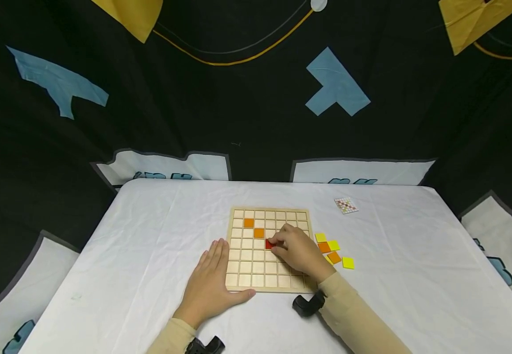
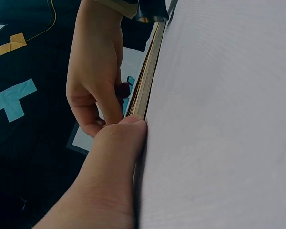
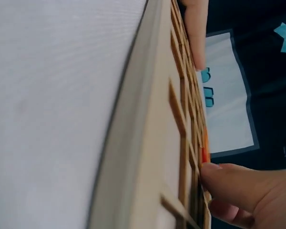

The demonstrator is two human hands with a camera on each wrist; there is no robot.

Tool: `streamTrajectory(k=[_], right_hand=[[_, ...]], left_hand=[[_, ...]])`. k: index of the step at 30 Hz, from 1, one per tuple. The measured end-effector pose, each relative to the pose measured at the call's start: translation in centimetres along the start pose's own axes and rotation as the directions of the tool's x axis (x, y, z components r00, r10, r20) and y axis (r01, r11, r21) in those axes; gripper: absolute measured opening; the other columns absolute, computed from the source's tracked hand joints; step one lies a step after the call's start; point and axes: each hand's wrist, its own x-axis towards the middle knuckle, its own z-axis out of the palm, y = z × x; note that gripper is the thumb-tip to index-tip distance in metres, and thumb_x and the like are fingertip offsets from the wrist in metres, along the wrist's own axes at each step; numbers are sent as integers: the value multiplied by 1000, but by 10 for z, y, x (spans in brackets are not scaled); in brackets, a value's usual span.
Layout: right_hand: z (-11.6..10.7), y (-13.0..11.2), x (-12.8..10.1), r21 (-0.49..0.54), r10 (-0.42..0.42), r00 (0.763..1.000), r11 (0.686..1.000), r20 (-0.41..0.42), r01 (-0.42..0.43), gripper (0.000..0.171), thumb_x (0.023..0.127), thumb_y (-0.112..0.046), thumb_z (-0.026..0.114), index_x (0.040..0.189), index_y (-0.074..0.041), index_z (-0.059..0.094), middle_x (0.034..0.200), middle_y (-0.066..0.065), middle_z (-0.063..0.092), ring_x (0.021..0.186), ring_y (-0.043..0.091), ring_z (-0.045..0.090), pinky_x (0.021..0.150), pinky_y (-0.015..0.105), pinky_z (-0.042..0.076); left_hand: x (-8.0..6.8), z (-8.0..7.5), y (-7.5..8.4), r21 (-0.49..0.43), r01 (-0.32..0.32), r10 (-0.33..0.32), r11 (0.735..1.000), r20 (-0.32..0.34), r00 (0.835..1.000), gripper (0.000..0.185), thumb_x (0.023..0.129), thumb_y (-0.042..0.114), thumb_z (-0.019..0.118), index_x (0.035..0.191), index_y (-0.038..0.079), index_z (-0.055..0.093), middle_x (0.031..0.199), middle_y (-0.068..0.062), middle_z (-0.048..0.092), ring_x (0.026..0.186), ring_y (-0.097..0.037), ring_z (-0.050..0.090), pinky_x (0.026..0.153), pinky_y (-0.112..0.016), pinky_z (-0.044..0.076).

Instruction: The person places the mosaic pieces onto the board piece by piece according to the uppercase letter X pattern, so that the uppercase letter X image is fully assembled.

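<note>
"Fingers (image 1: pixel 222 255) of the left hand (image 1: pixel 207 287) lie straight against the left side of the board (image 1: pixel 245 268). What do the wrist views add?"

"The left one shows the thumb (image 2: pixel 117 143) against the board's side, and the board's thickness, which the head view barely gives. The right one shows raised strips (image 3: pixel 183 109) between the cells."

"And rightward across the board?"

"An orange tile (image 1: pixel 249 223), a second orange tile (image 1: pixel 259 233) one row nearer, then a red tile (image 1: pixel 268 244) at the middle cell, on the same slant. The right hand (image 1: pixel 297 248) pinches it between thumb and fingers; the hands are apart."

"Which way does the red tile point?"

"Its visible edges run with the grid. The hand covers part, so I can't tell a long axis, or whether it lies flat. The board looks square, neither side clearly longer, its far edge roughly parallel to the back of the table (image 1: pixel 105 275)."

"Farther right?"

"Only the head view has these: loose yellow tiles (image 1: pixel 348 263) and loose orange tiles (image 1: pixel 334 257) beside the board, and beyond them a patterned card (image 1: pixel 346 205), turned askew."
</note>
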Motion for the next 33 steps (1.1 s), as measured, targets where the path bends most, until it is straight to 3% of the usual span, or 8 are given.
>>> streamTrajectory(k=[7,16,26,33], right_hand=[[-15,11,-18,8,38,999,999,-22,-38,20,89,-24,74,109,-20,73,81,-11,54,74,8,50,68,25,44],[-37,46,-44,-50,94,993,994,-69,-98,25,88,-22,75,112,-15,71,83,-7,57,73,10,49,65,25,42],[-44,69,-61,-128,174,974,973,-148,-193,23,88,-22,76,108,-12,73,106,2,68,100,26,60,84,46,54],[-43,73,-59,-145,208,967,962,-149,-230,22,90,-26,73,107,-12,73,105,3,66,97,26,57,77,45,53]], left_hand=[[-1,1,0,-5,5,-5,1000,1,1000,130,70,88,56,157,0,18,166,-13,15,156,-27,13,127,-45,17],[-1,3,-1,-5,-9,9,1000,-21,1000,131,69,88,57,157,-1,20,166,-15,17,155,-29,15,126,-46,19],[0,4,-1,-2,-5,5,1000,-12,1000,131,69,89,56,157,0,18,166,-14,16,155,-28,14,127,-45,18],[-1,3,0,-6,-2,1,1000,-9,1000,132,69,89,56,157,-1,18,166,-14,15,155,-28,13,127,-45,18]])
